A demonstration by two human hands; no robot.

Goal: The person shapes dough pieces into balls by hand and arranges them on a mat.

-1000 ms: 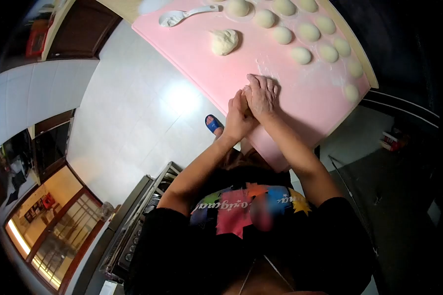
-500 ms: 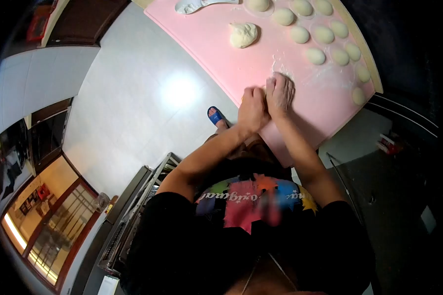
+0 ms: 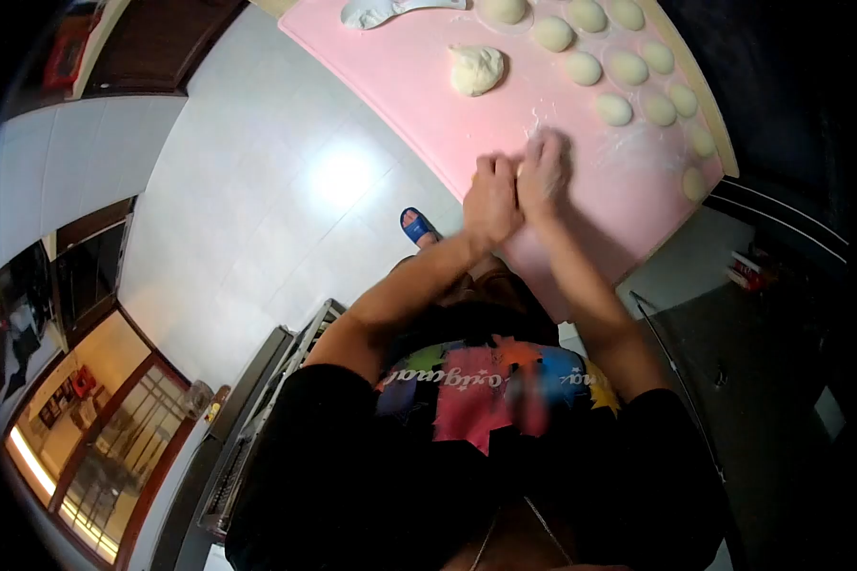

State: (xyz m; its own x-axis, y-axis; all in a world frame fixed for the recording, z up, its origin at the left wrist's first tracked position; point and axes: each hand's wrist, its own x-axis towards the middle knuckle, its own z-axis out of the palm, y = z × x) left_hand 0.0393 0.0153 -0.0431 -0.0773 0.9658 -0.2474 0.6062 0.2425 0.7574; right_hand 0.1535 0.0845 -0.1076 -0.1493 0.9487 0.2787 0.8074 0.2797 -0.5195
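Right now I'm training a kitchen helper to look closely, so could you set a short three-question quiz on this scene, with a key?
1. Multiple choice: which utensil lies on the mat near the top of the picture? A) a fork; B) a spoon; C) a whisk.
2. True or false: the person's two hands are spread wide apart.
3. Open: how does the single dough lump differ in shape from the dough balls?

Key:
1. B.
2. False: the left hand and right hand are close together, side by side.
3. The lump is uneven; the balls are smooth and rounded.
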